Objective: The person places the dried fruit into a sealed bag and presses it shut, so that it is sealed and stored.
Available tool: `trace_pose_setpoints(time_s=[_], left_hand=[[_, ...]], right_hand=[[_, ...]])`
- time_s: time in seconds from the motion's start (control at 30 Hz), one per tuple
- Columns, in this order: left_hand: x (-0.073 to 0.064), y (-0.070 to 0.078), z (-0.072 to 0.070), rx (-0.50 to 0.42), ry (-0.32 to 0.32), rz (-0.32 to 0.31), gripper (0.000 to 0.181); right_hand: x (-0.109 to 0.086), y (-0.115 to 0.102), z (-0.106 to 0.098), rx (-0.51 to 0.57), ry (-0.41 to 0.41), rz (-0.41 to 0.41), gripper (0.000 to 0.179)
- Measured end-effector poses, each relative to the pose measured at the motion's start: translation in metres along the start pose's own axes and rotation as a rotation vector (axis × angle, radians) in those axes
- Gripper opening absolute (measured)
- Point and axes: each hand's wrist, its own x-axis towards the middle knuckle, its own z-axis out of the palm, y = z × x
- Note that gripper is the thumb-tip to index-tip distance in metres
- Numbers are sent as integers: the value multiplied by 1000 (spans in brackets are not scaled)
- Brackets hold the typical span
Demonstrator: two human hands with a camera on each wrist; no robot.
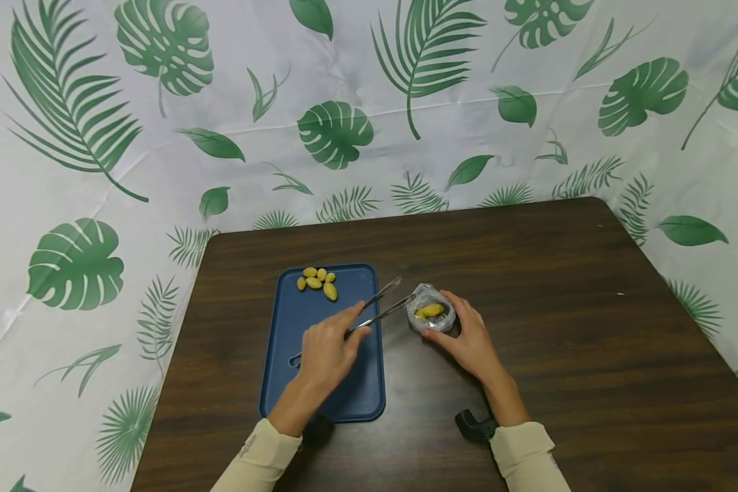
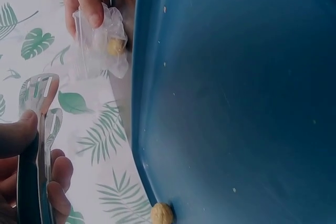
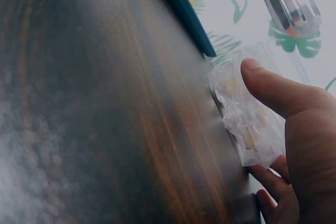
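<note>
My left hand (image 1: 329,348) grips metal tongs (image 1: 389,311) over the right side of a blue tray; their slotted tips are apart, with nothing between them. One tip is close to the mouth of a clear plastic bag (image 1: 426,295). Around that bag, my right hand (image 1: 470,342) curls its thumb and fingers, keeping it on the table just right of the tray. Yellow-brown, nut-like pieces (image 1: 430,310) show inside the bag. Several similar nut-like pieces (image 1: 313,282) lie at the tray's far left; one nut-like piece (image 2: 161,213) appears by the rim in the left wrist view.
The blue tray (image 1: 363,386) lies on a dark wooden table (image 1: 559,328), left of centre. Behind the table hangs a white cloth (image 1: 246,184) printed with green leaves. A black wrist strap (image 1: 476,427) is on the right wrist.
</note>
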Motion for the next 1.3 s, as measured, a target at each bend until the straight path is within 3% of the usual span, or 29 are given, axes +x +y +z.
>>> trace_pose_setpoints(time_s=[0.4, 1.3], left_hand=[[-2, -8, -7, 8, 11, -35, 47], [-4, -22, -13, 28, 47, -81, 48]], right_hand=[[0, -4, -1, 6, -16, 31, 85], [0, 0, 0, -10, -5, 4, 85]])
